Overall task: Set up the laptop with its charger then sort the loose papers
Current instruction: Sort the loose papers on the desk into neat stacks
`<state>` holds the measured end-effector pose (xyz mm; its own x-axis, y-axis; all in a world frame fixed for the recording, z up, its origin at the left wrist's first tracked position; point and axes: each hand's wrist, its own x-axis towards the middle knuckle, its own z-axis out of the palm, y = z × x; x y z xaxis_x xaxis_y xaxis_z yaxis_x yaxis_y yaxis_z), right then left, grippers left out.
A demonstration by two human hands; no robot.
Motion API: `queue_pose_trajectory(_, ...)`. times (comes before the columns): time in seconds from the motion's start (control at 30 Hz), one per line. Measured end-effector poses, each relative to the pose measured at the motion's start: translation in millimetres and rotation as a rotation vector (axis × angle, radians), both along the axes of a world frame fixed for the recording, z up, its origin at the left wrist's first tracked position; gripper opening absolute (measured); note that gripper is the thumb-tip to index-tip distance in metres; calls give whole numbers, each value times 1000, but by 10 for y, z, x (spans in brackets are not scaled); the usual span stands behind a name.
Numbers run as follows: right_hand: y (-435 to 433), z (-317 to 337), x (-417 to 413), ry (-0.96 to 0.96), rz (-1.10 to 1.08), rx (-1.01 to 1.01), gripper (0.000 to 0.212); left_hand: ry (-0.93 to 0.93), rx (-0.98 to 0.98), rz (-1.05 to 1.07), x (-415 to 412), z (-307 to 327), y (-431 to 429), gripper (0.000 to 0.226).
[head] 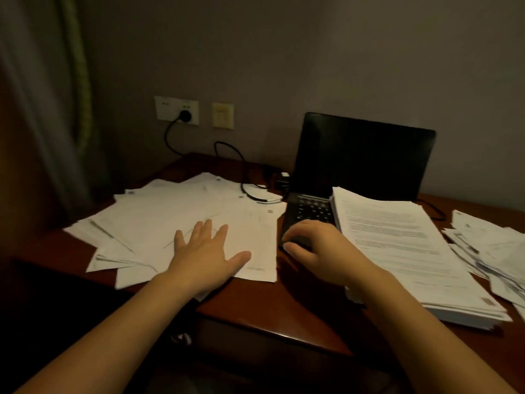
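Observation:
An open black laptop (363, 163) stands at the back of the wooden desk (255, 302), its screen dark. A thick stack of printed papers (397, 245) covers most of its keyboard. My right hand (318, 248) rests with curled fingers on the laptop's front left corner; whether it grips the edge is unclear. My left hand (207, 251) lies flat, fingers spread, on a spread of loose white sheets (176, 217) to the left. The black charger cable (235, 169) runs from a plug in the wall socket (184, 113) across the sheets towards the laptop's left side.
More loose papers (491, 245) lie in a heap at the desk's right end. A second wall plate (223, 115) sits beside the socket. A curtain (56, 95) hangs at the left. The desk's front edge is just below my forearms.

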<state>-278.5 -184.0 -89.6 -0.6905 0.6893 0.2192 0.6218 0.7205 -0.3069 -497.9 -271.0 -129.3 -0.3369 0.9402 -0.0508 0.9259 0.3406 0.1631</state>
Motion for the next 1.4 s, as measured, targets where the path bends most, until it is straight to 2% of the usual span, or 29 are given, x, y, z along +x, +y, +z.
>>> queue_pose_trajectory(0.2,149,-50,-624,247,-49,-374,28,-18,-9,-219,-467,6,-133,79)
queue_pose_trajectory(0.33,273,-54,-849,309,-174,-555,39,-104,50,-276,-697,26,-146,68)
queue_pose_trajectory(0.43,333,-43,-888,338,-188,-674,42,-111,63,-289,-753,32,-118,67)
queue_pose_trajectory(0.6,485,-87,-952,116,-167,-341,38,-65,64,-215,-725,16,-88,67)
queue_pose_trajectory(0.67,609,-101,-1028,13,-160,-267,40,-81,75,-200,-713,19,-92,66)
queue_pose_trajectory(0.87,861,4,-1228,-197,-162,-238,54,-151,39,-212,-802,134,-135,67)
queue_pose_trajectory(0.93,879,70,-1252,-243,-176,-273,52,-138,-10,-195,-758,215,-153,79)
queue_pose_trajectory(1.0,852,130,-1247,-274,-185,-328,41,-85,-81,-208,-672,246,-165,93)
queue_pose_trajectory(1.1,766,187,-1170,-188,-202,-437,29,-53,-94,-221,-598,182,-170,97)
queue_pose_trajectory(1.17,677,197,-1076,-93,-227,-567,29,-42,-84,-223,-597,144,-178,99)
queue_pose_trajectory(1.23,568,173,-971,23,-253,-633,36,-57,-92,-242,-605,135,-184,103)
queue_pose_trajectory(1.4,301,-44,-782,425,-309,-606,55,-90,-113,-236,-630,153,-233,106)
